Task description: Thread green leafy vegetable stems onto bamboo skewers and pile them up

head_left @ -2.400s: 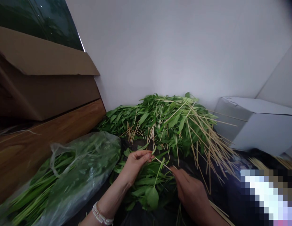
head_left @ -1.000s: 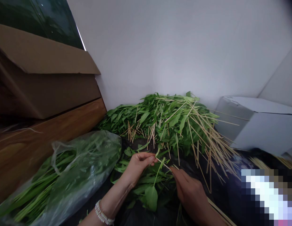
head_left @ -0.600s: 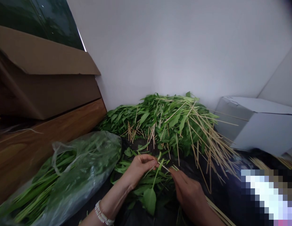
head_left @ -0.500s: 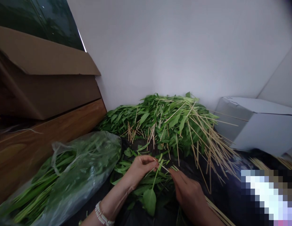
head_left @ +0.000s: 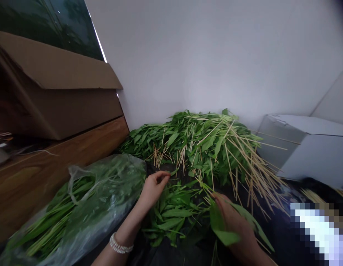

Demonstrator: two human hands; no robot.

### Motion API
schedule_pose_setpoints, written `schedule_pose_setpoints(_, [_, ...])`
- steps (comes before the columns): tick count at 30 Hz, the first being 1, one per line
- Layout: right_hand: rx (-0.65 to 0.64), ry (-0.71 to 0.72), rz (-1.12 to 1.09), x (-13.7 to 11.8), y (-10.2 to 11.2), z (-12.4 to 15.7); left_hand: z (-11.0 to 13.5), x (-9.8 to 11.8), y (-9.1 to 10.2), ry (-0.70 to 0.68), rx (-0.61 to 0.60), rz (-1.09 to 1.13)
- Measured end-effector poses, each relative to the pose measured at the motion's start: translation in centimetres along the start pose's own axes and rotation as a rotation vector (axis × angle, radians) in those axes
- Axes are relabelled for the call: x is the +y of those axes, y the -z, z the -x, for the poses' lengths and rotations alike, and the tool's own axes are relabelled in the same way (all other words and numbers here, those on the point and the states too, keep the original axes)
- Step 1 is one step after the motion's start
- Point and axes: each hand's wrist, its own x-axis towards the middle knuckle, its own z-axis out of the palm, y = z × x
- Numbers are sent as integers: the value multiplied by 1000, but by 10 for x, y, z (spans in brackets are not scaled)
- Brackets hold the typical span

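Note:
My left hand, with a beaded bracelet at the wrist, pinches a small green leaf between thumb and fingertips. My right hand is closed round a leafy green stem, its broad leaves hanging over the fingers. Pale thin sticks show beside those fingers; whether they are gripped too is unclear. Below and between the hands lies a small heap of loose green leaves on dark sheeting. Beyond them spreads a large pile of leafy greens, with many thin wooden sticks poking out to the right.
To the left lies a clear plastic bag full of long-stemmed greens. Behind it, an open cardboard box rests on a wooden surface. A white box stands at right, against the pale wall. Blurring covers a bright patch at lower right.
My hands have drawn apart; the left moved up and left with a small leaf. The leafy stem, earlier between both hands, is now at my right hand. The view shifted slightly.

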Motion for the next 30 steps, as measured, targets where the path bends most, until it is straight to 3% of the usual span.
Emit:
schedule_pose_setpoints(6, [-25, 57, -25, 4, -1, 2, 2, -15, -3, -95, -33, -564])
schedule_pose_setpoints(11, [8, 103, 1, 6, -5, 3, 6, -17, -8, -74, -135, -795])
schedule_pose_setpoints(14, [3, 106, -22, 5, -7, 4, 7, -15, -9, -113, -120, -788])
schedule_pose_setpoints(19, [12, 110, -12, 4, -7, 4, 7, -10, -13, -238, 4, -673])
schedule_pose_setpoints(26, [17, 129, 1, 4, -7, 4, 14, -8, -23, -347, -225, -549])
schedule_pose_setpoints(28, [18, 125, 10, 4, -7, 4, 14, -7, -23, -355, -237, -522])
schedule_pose_setpoints(30, [22, 127, 12, 3, -7, 3, 14, -5, -22, -374, -170, -487])
